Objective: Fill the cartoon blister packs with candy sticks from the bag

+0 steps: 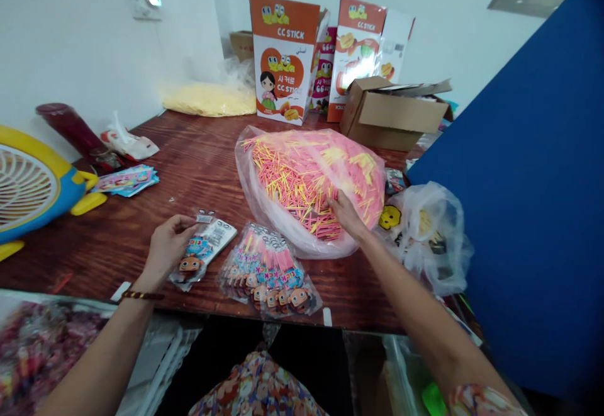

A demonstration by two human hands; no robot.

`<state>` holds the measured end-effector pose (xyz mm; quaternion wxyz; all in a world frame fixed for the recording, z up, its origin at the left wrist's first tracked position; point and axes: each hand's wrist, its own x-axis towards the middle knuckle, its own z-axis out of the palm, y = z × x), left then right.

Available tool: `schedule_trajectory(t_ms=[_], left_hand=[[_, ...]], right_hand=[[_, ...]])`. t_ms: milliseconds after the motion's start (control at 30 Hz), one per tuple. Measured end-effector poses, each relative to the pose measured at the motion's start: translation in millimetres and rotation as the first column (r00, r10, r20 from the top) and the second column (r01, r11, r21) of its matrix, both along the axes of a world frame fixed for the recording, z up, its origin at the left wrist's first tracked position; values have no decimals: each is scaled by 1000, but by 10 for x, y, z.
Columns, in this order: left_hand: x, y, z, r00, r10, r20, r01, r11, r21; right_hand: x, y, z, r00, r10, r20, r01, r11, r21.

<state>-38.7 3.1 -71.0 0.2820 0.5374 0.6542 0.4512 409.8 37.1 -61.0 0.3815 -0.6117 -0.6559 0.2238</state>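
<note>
My left hand is curled round a small clear packet with a cartoon figure at its lower end, held just above the brown wooden table. My right hand reaches into a big clear plastic bag heaped with thin pink and yellow sticks; its fingers pinch among the sticks, and what they hold is hidden. Between my hands lies a fanned pile of filled packets with the same cartoon figures.
Orange and white CC Stick boxes and an open cardboard box stand at the back. A yellow and blue fan sits at the left, a blue panel on the right, a crumpled plastic bag beside it.
</note>
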Motion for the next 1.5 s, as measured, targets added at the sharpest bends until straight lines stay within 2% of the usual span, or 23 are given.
schedule_trajectory(t_ms=[67, 100, 200, 267, 400, 533, 600, 733, 933, 1067, 1167, 1267, 1400, 1500], left_hand=[[17, -8, 34, 995, -30, 100, 30, 1000, -1], [31, -15, 58, 988, -35, 151, 37, 999, -11], [91, -47, 148, 969, -9, 245, 18, 999, -35], [138, -66, 208, 960, 12, 279, -2, 999, -38], [194, -74, 267, 937, 36, 348, -17, 998, -57], [185, -75, 277, 914, 64, 401, -48, 998, -50], [180, -88, 297, 902, 83, 424, -62, 996, -62], [201, -123, 355, 894, 91, 439, -63, 995, -77], [227, -129, 367, 908, 31, 418, -1, 997, -72], [217, -123, 362, 922, 27, 386, -6, 998, -57], [213, -139, 387, 919, 44, 391, -29, 999, -44], [236, -175, 440, 911, 61, 409, -43, 998, -54], [319, -224, 526, 900, 70, 429, -42, 996, -75], [385, -250, 589, 880, 49, 472, -14, 997, -78]], right_hand=[[-104, -15, -31, 938, 16, -345, -4, 999, 34], [-155, -28, -56, 891, 19, -454, -3, 999, 37], [-288, -92, -163, 767, 11, -641, 3, 1000, 20], [-346, -139, -237, 729, 6, -684, -11, 1000, -3], [-392, -181, -323, 737, -31, -675, 4, 999, -41], [-386, -162, -298, 730, -58, -681, 22, 998, -62], [-382, -172, -273, 725, -42, -687, 40, 999, -19], [-393, -260, -293, 770, -16, -637, 71, 996, 61], [-399, -317, -392, 805, -116, -582, 101, 993, -57], [-370, -264, -302, 859, -177, -480, 151, 984, -93], [-353, -228, -192, 872, -150, -466, 136, 989, -64], [-364, -247, -139, 837, -69, -543, 61, 998, -33], [-417, -349, -217, 834, 27, -551, -22, 1000, 15], [-448, -399, -295, 840, -8, -543, -12, 999, -33]])
